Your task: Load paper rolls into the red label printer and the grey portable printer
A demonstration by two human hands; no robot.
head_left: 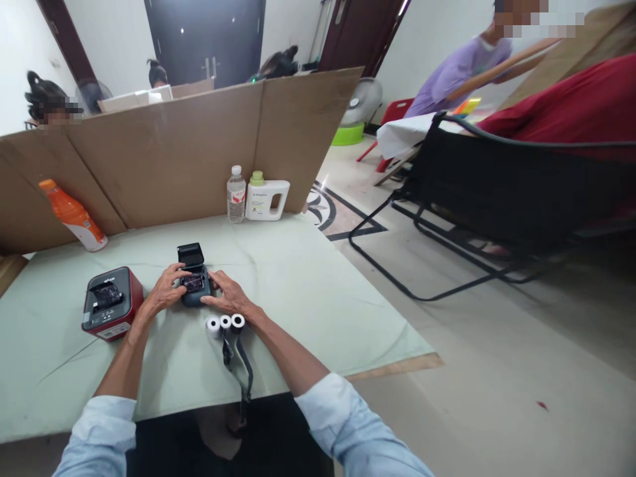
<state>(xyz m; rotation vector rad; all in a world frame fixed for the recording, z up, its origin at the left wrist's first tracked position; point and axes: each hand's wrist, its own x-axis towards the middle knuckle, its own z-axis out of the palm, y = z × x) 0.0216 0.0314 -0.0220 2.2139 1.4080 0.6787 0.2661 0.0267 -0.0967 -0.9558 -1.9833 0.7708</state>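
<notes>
A small dark portable label printer lies on the pale green tablecloth, its lid raised at the far side. Dark, shiny contents show inside its compartment, too small to make out. My left hand grips the printer's left side, with fingertips reaching over the compartment. On the opposite side, my right hand holds the printer between thumb and fingers. Just below my right hand stand three white paper rolls in a row, with dark strips trailing from them over the table's near edge.
Left of my hands stands a red and black printer. An orange bottle, a clear water bottle and a white jug line the cardboard partition. A black folding chair and a person in purple are at right.
</notes>
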